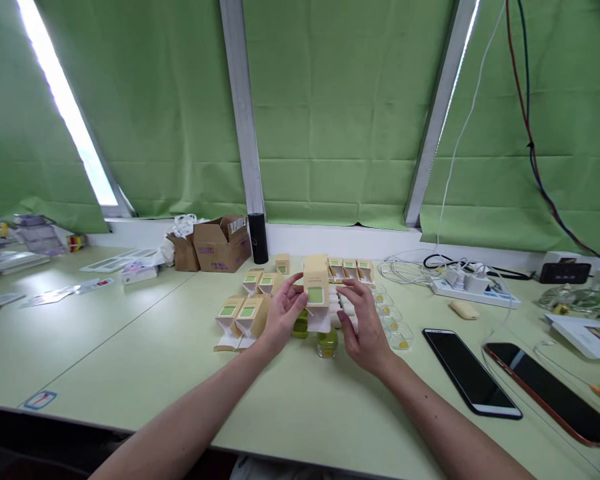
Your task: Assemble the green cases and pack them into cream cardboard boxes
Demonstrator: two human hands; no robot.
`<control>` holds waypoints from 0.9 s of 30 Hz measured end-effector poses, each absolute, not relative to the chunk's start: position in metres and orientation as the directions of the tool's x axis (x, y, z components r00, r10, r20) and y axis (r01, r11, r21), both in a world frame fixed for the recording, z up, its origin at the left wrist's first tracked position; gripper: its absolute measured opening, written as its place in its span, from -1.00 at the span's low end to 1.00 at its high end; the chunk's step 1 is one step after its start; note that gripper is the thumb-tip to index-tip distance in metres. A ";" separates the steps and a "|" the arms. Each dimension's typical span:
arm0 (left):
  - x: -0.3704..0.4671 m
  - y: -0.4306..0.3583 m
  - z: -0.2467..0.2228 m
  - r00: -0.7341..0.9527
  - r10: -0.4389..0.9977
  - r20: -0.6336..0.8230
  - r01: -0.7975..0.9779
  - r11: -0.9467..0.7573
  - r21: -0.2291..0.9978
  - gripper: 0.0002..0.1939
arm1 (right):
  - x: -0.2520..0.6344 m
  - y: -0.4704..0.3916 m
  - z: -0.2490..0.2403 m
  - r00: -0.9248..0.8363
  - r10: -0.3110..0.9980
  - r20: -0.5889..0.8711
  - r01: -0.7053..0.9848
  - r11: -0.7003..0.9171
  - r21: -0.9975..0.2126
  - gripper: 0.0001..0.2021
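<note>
Carton [317, 273] in tan board, with a green panel on its face, is held up above the table [145, 360] at the centre of the work, and its lower end stands open with a white flap hanging down. The left hand [283, 312] pinches it along its left side, thumb in front and fingers behind. The right hand [366, 328] has its fingers bent and parted, just beside the carton's right edge; it seems to grip nothing, with white cylindrical pieces [335, 309] between and behind. Just below the hanging flap sits a small jar [327, 343] with a green top and clear base, and a green container [300, 325] shows partly behind the left thumb. Beyond the right hand stand clear domed pieces [401, 335] with yellow centres. Left of the left hand, a pair of cartons [229, 312] rests with white flaps folded out, and a row of similar boxes [350, 269] stands at the back. My reading is that the step in hand is handling the open carton, its flaps being opened out or set in order, with nothing visibly inside it. A next move would call for a steady left pinch that does not crush the board, and for the right fingertips to meet the loose flap squarely, clear of the jar below.
</note>
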State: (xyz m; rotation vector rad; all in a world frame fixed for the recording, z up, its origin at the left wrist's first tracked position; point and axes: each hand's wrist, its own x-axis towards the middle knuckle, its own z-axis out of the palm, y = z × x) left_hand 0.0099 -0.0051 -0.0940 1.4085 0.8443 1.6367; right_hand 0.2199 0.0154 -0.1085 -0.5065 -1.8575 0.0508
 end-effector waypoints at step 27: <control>0.013 -0.018 -0.096 0.137 0.745 0.652 0.184 -0.666 0.722 -0.52 | 0.215 0.011 -0.110 -0.193 0.681 0.707 0.026 0.723 -0.690 -0.67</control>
